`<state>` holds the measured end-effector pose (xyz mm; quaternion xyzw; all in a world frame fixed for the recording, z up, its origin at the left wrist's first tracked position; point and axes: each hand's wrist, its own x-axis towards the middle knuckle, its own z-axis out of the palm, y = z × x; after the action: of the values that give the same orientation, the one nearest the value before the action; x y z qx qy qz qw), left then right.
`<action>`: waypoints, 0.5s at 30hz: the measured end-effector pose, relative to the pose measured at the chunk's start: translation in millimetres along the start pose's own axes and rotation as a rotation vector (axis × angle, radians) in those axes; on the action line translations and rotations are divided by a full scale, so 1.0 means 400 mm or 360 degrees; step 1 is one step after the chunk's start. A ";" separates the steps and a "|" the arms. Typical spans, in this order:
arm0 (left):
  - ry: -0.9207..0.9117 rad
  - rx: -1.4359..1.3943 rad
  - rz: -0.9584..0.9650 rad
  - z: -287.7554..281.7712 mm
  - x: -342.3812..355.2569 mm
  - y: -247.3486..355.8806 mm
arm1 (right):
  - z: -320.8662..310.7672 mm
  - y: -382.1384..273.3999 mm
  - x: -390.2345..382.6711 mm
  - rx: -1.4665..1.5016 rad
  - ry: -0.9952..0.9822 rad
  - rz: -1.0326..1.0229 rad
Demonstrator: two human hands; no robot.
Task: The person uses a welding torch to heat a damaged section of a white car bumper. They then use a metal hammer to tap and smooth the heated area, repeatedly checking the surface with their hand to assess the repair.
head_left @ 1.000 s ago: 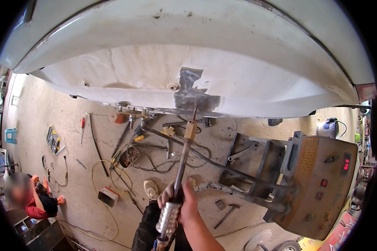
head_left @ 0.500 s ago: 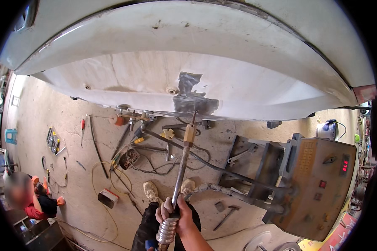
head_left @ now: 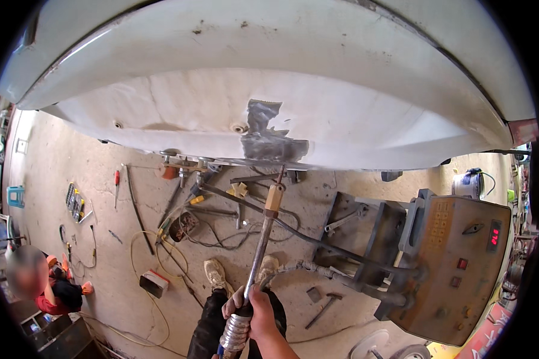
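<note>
My right hand [head_left: 254, 314] is closed round a long steel slide-hammer puller [head_left: 255, 263] just above its ribbed metal weight [head_left: 238, 330]. The puller's brass-coloured block [head_left: 274, 197] and thin tip [head_left: 280, 175] point up at the lower edge of a white car body panel [head_left: 377, 119]; I cannot tell whether the tip touches it. An irregular grey bare-metal patch [head_left: 269, 146] sits on that panel above the tip. A blue part [head_left: 221, 348] shows at the puller's lower end. My left hand cannot be made out.
A boxy machine [head_left: 446, 266] with a red display and thick cables stands at right on a metal stand [head_left: 377, 239]. Hammers [head_left: 323, 308], a screwdriver [head_left: 117, 185], hoses and other tools lie on the floor around my shoes. Another person [head_left: 57, 287] in red is low down at left.
The puller's tip has shifted down from the grey patch toward the panel's lower edge. My right hand and the weight have moved slightly downward.
</note>
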<state>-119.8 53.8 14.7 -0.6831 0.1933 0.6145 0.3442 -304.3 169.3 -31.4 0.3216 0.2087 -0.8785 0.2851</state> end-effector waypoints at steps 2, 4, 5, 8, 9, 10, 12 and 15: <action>-0.0032 0.0083 -0.0056 -0.017 0.020 -0.010 | 0.003 -0.004 0.001 -0.0032 -0.0002 -0.0006; -0.0055 0.0131 -0.0087 -0.024 0.035 -0.013 | 0.003 -0.014 0.008 -0.0019 -0.0028 0.0006; -0.0058 0.0142 -0.0095 -0.026 0.040 -0.013 | 0.003 -0.016 0.011 -0.0014 -0.0042 0.0013; -0.0062 0.0163 -0.0103 -0.031 0.044 -0.010 | 0.005 -0.016 0.012 0.0001 -0.0077 -0.0008; -0.0064 0.0167 -0.0106 -0.029 0.046 -0.010 | 0.005 -0.018 0.012 0.0004 -0.0071 -0.0009; -0.0061 0.0168 -0.0109 -0.030 0.047 -0.009 | 0.007 -0.017 0.012 0.0008 -0.0066 -0.0009; -0.0053 0.0177 -0.0102 -0.031 0.046 -0.007 | 0.014 -0.019 0.012 0.0017 -0.0049 0.0000; -0.0041 0.0172 -0.0094 -0.031 0.045 -0.008 | 0.021 -0.022 0.010 0.0026 -0.0023 0.0026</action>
<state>-106.0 50.1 -2.2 -0.6610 0.2014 0.6014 0.4009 -316.1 169.9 -26.7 0.3193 0.1968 -0.8801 0.2910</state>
